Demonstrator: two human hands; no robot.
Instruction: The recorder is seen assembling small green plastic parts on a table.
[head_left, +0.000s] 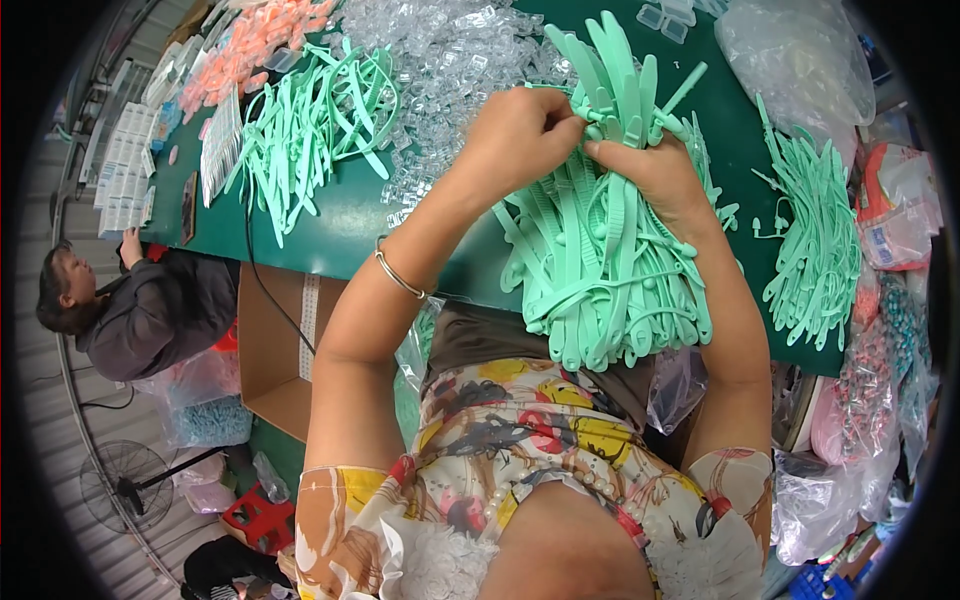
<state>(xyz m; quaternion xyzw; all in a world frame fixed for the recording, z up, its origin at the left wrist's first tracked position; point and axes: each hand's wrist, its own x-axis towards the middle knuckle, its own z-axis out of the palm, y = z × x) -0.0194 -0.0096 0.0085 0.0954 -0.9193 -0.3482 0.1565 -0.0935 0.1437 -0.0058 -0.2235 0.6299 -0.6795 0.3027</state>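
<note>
A thick bundle of mint-green plastic straps hangs over the near edge of the green table, its rounded ends toward me. My right hand is closed round the upper part of the bundle, thumb across its front. Against the bundle's upper left side, my left hand has its fingers pinched together at a green strap that crosses the bundle; the fingertips partly hide what they hold. Several flat strap ends fan out above both hands. Another green strap runs across the lower bundle.
Loose green straps lie at left, and more straps at right. Clear plastic pieces and orange pieces are heaped at the back. A clear bag sits at far right. Below the table stands a cardboard box; a co-worker is beyond.
</note>
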